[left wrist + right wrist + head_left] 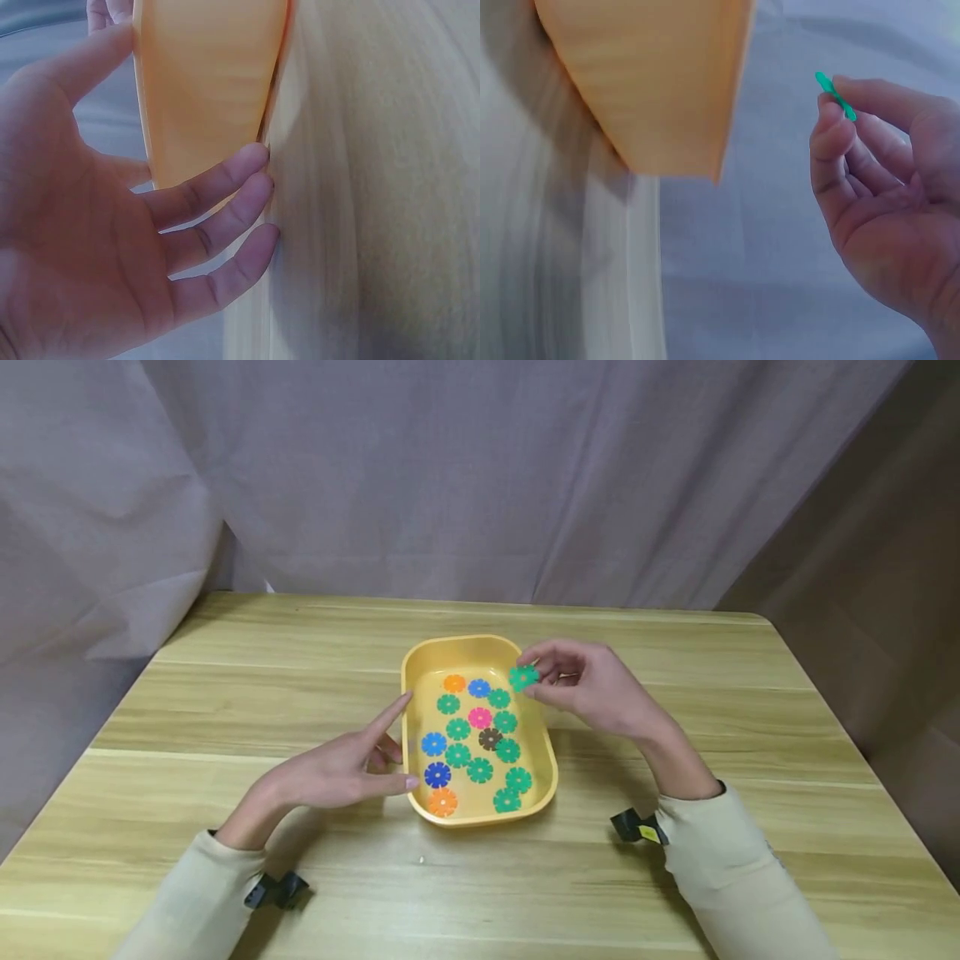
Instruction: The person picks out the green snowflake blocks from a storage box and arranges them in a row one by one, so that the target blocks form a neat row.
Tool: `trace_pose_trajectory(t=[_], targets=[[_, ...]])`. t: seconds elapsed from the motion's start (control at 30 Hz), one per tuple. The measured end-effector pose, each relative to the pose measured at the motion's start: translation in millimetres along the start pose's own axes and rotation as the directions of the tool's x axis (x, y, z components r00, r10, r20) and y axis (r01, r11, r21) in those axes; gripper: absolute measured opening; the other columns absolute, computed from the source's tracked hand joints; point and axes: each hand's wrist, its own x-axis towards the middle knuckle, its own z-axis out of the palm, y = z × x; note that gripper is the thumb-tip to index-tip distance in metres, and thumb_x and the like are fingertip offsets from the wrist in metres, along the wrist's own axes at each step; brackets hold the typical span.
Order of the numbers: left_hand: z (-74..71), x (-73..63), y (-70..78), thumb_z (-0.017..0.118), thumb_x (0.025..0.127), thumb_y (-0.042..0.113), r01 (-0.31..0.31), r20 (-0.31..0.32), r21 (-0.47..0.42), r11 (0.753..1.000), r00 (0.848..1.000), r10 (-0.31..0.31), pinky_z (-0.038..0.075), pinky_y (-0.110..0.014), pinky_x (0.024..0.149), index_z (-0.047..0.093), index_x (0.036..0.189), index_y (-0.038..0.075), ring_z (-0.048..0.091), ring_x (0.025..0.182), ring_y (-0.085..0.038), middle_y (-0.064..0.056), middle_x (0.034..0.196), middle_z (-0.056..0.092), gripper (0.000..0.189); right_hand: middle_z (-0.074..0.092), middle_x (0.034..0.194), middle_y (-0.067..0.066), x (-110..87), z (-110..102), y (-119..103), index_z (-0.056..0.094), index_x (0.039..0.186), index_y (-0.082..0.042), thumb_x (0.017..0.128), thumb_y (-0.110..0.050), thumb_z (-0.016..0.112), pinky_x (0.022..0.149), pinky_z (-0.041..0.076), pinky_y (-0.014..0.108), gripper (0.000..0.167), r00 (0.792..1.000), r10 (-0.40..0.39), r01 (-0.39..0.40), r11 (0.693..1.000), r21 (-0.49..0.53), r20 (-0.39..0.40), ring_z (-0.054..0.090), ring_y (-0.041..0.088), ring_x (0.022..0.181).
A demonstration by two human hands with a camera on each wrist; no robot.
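Observation:
A green notched plastic disc [524,677], a snowflake-shaped building piece, is pinched between the thumb and index finger of my right hand [596,687], above the right rim of a yellow tray [550,785]. The right wrist view shows the same disc [836,97] edge-on, higher than the tray wall. My left hand [341,768] is at the tray's left side, index fingertip and thumb at the rim. In the left wrist view its other fingers extend along the outer wall [210,90] near the table. Inside the tray lie several green discs [480,770], plus blue, orange, pink and brown ones.
The tray stands on a wood-grain table [300,693]. A grey curtain [450,485] hangs behind the table's far edge. Small black devices sit at the left wrist [277,891] and the right wrist [636,827].

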Motion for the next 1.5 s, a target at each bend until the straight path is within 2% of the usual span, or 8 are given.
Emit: trace_pose_trajectory(t=[0.17, 0.43, 0.67, 0.93, 1.23, 1.5], targets=[[-0.6, -2.9, -1.4, 0.073, 0.097, 0.053, 0.017, -0.003, 0.005, 1.000, 1.000, -0.017, 0.052, -0.043, 0.099, -0.003, 0.172, 0.024, 0.066, 0.111, -0.018, -0.010, 0.125, 0.065, 0.111, 0.069, 0.098, 0.011, 4.4, -14, 11, 0.073, 0.121, -0.006, 0.093, -0.007, 0.080, 0.067, 0.056, 0.025, 0.029, 0.994, 0.055, -0.051, 0.998, 0.039, -0.096, 0.067, 0.014, 0.083], [-0.9, -8.7, -4.0, 0.073, 0.096, 0.055, 0.032, -0.012, 0.027, 0.999, 0.999, -0.032, 0.051, -0.043, 0.100, -0.002, 0.172, 0.027, 0.063, 0.115, -0.019, -0.006, 0.126, 0.065, 0.111, 0.067, 0.098, 0.006, 12.1, -23, 29, 0.068, 0.122, -0.001, 0.094, -0.006, 0.077, 0.065, 0.056, 0.025, 0.030, 0.983, 0.120, -0.113, 0.992, 0.060, -0.142, 0.065, 0.010, 0.080], [-2.5, -12.5, -5.5, 0.073, 0.096, 0.056, 0.037, -0.023, 0.048, 0.998, 0.999, -0.036, 0.051, -0.043, 0.100, -0.001, 0.172, 0.025, 0.063, 0.115, -0.021, -0.006, 0.126, 0.066, 0.110, 0.068, 0.097, 0.006, 19.2, -24, 47, 0.064, 0.124, 0.005, 0.094, -0.001, 0.075, 0.066, 0.055, 0.022, 0.033, 0.980, 0.161, -0.149, 0.984, 0.100, -0.120, 0.064, 0.006, 0.078], [-1.6, -14.2, -7.4, 0.074, 0.096, 0.054, 0.034, -0.029, 0.030, 0.999, 0.999, -0.033, 0.051, -0.042, 0.099, 0.000, 0.172, 0.024, 0.063, 0.113, -0.019, -0.006, 0.125, 0.066, 0.110, 0.072, 0.101, 0.011, 29.6, -15, 62, 0.062, 0.125, 0.004, 0.093, -0.001, 0.076, 0.066, 0.057, 0.026, 0.035, 0.974, 0.204, -0.194, 0.976, 0.103, -0.100, 0.068, 0.011, 0.079], [0.4, -12.4, -9.8, 0.076, 0.098, 0.043, -0.030, -0.016, -0.055, 0.998, 0.999, 0.029, 0.055, -0.032, 0.085, 0.000, 0.172, 0.023, 0.066, 0.096, -0.017, -0.007, 0.109, 0.068, 0.108, 0.074, 0.098, 0.014, 34.5, -6, 73, 0.064, 0.122, 0.005, 0.092, 0.001, 0.077, 0.064, 0.055, 0.024, 0.033, 0.974, 0.216, -0.208, 0.972, 0.106, -0.070, 0.067, 0.015, 0.075], [2.4, -11.7, -9.6, 0.075, 0.099, 0.039, -0.061, -0.020, -0.091, 0.994, 0.998, 0.059, 0.057, -0.035, 0.088, 0.002, 0.172, 0.022, 0.068, 0.101, -0.017, -0.010, 0.115, 0.067, 0.104, 0.074, 0.099, 0.019, 33.5, -3, 81, 0.065, 0.123, 0.005, 0.091, 0.002, 0.076, 0.063, 0.053, 0.025, 0.034, 0.971, 0.235, -0.230, 0.969, 0.094, -0.044, 0.064, 0.015, 0.071]])
